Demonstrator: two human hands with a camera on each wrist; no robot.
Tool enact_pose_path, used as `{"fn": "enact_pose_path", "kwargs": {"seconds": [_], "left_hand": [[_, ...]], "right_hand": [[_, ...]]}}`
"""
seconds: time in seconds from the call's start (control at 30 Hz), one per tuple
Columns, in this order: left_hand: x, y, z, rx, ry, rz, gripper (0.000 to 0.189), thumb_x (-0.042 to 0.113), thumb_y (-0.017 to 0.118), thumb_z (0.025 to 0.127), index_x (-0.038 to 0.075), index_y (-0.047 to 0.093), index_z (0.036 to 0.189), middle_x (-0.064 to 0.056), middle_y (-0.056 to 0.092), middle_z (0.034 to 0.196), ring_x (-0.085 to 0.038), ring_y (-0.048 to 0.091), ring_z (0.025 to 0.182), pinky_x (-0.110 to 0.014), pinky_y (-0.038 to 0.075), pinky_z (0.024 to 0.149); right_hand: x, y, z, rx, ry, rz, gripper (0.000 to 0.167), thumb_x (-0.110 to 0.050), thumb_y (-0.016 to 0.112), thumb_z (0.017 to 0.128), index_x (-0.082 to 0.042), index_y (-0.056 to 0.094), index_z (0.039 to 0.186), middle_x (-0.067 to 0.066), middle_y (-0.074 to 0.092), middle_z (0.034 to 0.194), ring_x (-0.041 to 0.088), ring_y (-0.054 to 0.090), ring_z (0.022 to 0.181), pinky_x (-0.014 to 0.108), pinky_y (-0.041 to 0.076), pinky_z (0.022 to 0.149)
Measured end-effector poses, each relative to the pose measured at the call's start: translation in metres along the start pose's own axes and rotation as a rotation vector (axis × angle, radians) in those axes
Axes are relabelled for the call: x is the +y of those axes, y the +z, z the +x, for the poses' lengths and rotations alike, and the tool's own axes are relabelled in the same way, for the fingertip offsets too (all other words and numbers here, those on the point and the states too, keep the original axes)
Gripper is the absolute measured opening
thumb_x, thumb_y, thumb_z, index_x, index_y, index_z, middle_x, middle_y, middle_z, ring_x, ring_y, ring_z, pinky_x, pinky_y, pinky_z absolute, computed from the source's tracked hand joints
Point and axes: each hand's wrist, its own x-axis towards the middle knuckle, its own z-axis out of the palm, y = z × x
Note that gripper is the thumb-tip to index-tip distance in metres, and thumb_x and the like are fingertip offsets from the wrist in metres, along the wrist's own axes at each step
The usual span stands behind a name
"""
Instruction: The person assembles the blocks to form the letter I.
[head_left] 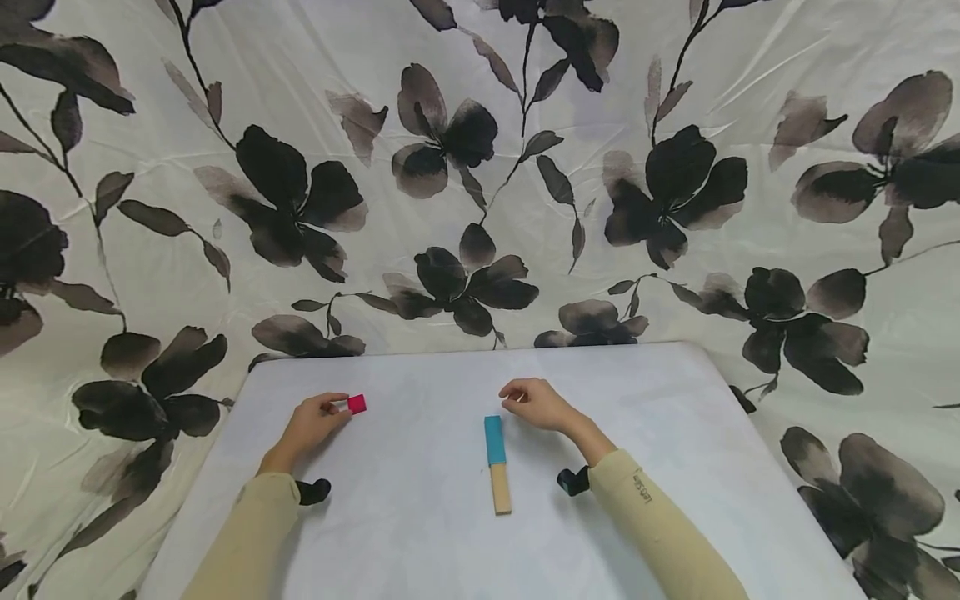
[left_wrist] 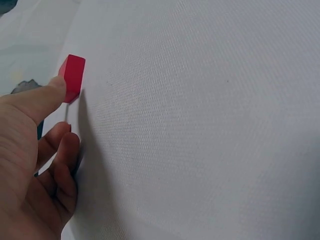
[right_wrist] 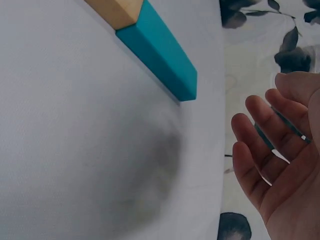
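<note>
Between thumb and fingertips, my left hand [head_left: 312, 421] pinches a small red block [head_left: 357, 404] near the far left of the white table. The wrist view shows the thumb pressed on a side of that red block [left_wrist: 74, 77], with the other fingers curled below it. To the right, my right hand [head_left: 542, 404] hovers beyond the far end of a blue block [head_left: 495, 439], its fingers loosely bent and holding nothing. A plain wooden block [head_left: 501, 489] lies end to end with the blue one, forming a straight line on the table.
The white table [head_left: 420, 517] has its far edge against a floral-patterned cloth [head_left: 540, 225] that also shows along both sides. Dark wrist cameras sit by the cuffs of the beige sleeves [head_left: 645, 508].
</note>
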Motion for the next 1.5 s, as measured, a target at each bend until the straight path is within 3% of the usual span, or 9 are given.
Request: {"fn": "enact_pose_path", "kwargs": {"seconds": [0.4, 0.63, 0.97, 1.2, 1.5], "left_hand": [[0.007, 0.003, 0.005, 0.009, -0.016, 0.020, 0.042, 0.025, 0.072, 0.089, 0.005, 0.063, 0.125, -0.010, 0.058, 0.093, -0.029, 0.051, 0.090, -0.043, 0.041, 0.078], [0.016, 0.013, 0.007, -0.013, -0.021, 0.020, 0.043, 0.028, 0.074, 0.088, 0.006, 0.065, 0.124, -0.008, 0.058, 0.091, -0.028, 0.050, 0.091, -0.043, 0.042, 0.078], [0.035, 0.029, 0.023, -0.032, 0.017, 0.007, 0.042, 0.028, 0.075, 0.086, 0.008, 0.067, 0.122, -0.006, 0.059, 0.086, -0.025, 0.050, 0.085, -0.038, 0.039, 0.073], [0.050, 0.044, 0.027, -0.039, 0.012, 0.010, 0.043, 0.030, 0.075, 0.086, 0.009, 0.067, 0.123, -0.004, 0.058, 0.084, -0.023, 0.050, 0.082, -0.038, 0.039, 0.071], [0.066, 0.065, 0.031, -0.022, 0.029, 0.001, 0.042, 0.033, 0.076, 0.085, 0.014, 0.069, 0.122, -0.003, 0.058, 0.083, -0.022, 0.050, 0.079, -0.036, 0.039, 0.068]], "right_hand": [[0.016, -0.002, -0.005, 0.012, 0.053, 0.009, 0.022, -0.015, 0.063, 0.095, -0.002, 0.068, 0.111, -0.002, 0.064, 0.092, 0.014, 0.056, 0.084, 0.033, 0.047, 0.076], [0.028, 0.003, -0.010, -0.006, 0.074, 0.024, 0.022, -0.016, 0.062, 0.096, -0.004, 0.068, 0.112, -0.003, 0.063, 0.091, 0.014, 0.055, 0.083, 0.032, 0.046, 0.074], [0.035, 0.008, -0.009, 0.057, 0.083, 0.048, 0.014, -0.017, 0.064, 0.094, -0.008, 0.070, 0.104, -0.002, 0.066, 0.096, 0.014, 0.058, 0.085, 0.033, 0.048, 0.075], [0.035, 0.006, -0.023, 0.134, 0.073, 0.052, 0.011, -0.016, 0.065, 0.093, -0.008, 0.071, 0.099, -0.005, 0.064, 0.088, 0.014, 0.055, 0.080, 0.033, 0.046, 0.073], [0.036, -0.001, -0.051, 0.142, 0.033, 0.097, 0.014, -0.014, 0.066, 0.092, -0.003, 0.070, 0.100, -0.005, 0.066, 0.088, 0.013, 0.057, 0.078, 0.030, 0.047, 0.071]]}}
